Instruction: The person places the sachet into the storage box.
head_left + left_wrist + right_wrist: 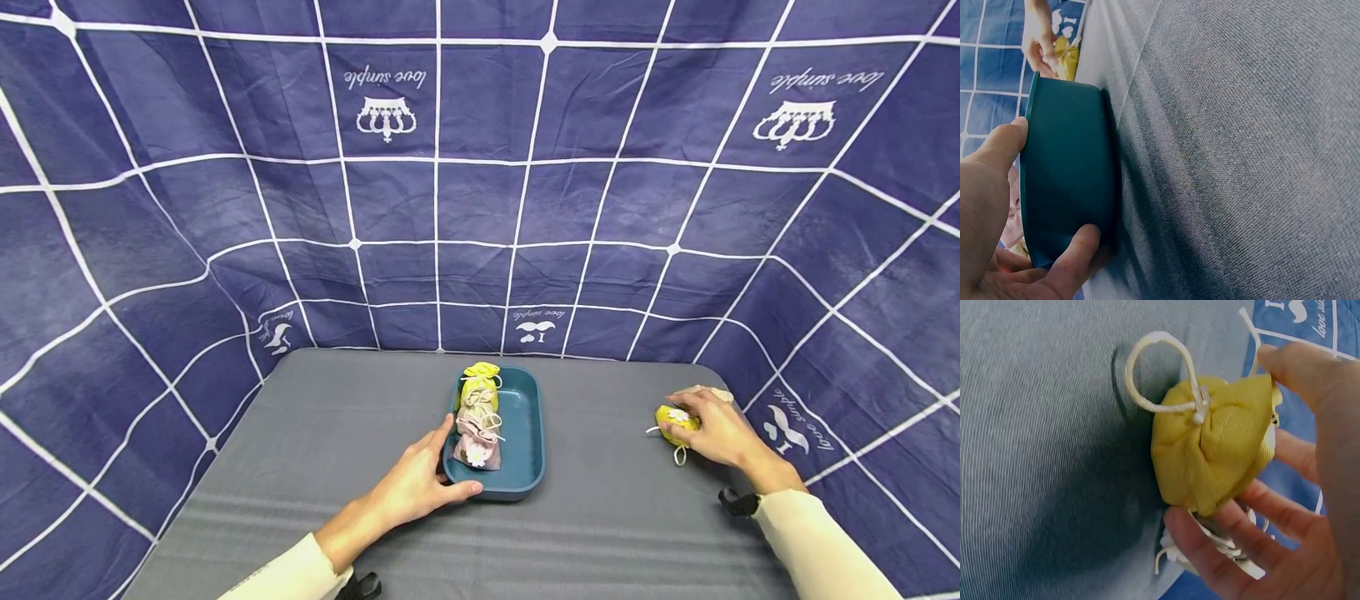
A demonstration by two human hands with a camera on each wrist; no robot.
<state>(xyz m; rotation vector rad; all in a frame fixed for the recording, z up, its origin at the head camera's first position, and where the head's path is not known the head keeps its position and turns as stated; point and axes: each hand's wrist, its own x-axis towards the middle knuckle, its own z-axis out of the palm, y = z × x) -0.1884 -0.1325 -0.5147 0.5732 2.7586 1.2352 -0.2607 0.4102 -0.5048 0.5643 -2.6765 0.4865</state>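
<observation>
The left hand point(420, 487) is gripping the near left corner of a teal tray point(525, 433) that is sitting near the middle of the grey desk point(300, 467); in the left wrist view the thumb is lying along the rim while a finger point(1075, 256) is curling under the tray's outer wall. Three drawstring pouches are lying in a row along the tray's left side: a yellow pouch point(480, 379) at the far end, a beige pouch point(474, 410) in the middle, and a pink pouch point(478, 446) with a white flower nearest the person.

The right hand point(712, 429) is closing round a yellow drawstring pouch point(672, 422) at the right edge of the desk, well apart from the tray. In the right wrist view the fingers point(1235, 540) are wrapping under this pouch and the thumb is pressing on its top, with its white cord loop point(1160, 375) standing free against the desk.

A navy cloth backdrop point(480, 183) with a white grid is hanging behind and to both sides.
</observation>
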